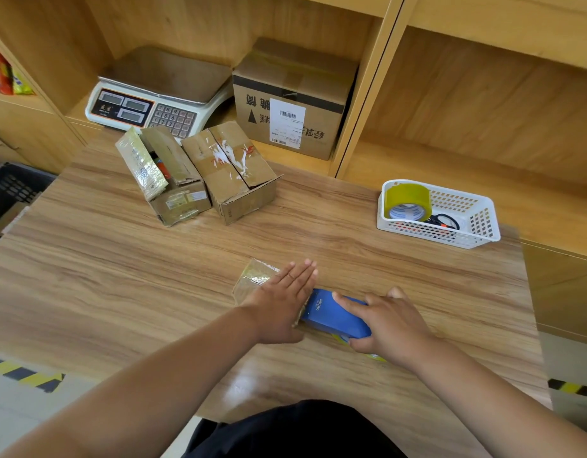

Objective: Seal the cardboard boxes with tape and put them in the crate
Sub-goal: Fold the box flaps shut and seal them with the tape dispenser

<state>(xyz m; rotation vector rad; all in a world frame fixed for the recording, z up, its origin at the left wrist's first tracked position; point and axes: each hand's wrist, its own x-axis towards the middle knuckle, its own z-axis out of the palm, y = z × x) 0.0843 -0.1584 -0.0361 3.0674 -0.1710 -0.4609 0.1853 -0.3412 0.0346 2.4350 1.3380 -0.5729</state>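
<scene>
Near table (120,276) front-centre, small tape-wrapped box (255,279) is lying under left hand (282,302), which is pressing it flat, fingers straight. Right hand (384,325) is gripping blue tape dispenser (331,317), which is butting against the box's right side. Further back, open-flapped carton (173,180) is showing something red inside; closed carton (232,170) is touching it. White basket (434,234), far right, is holding tape roll (407,201) and scissors (445,221). Black crate (11,190) is sitting off the left edge, contents unclear. Scale (156,90) and large carton (292,97) are sitting on the shelf behind.
</scene>
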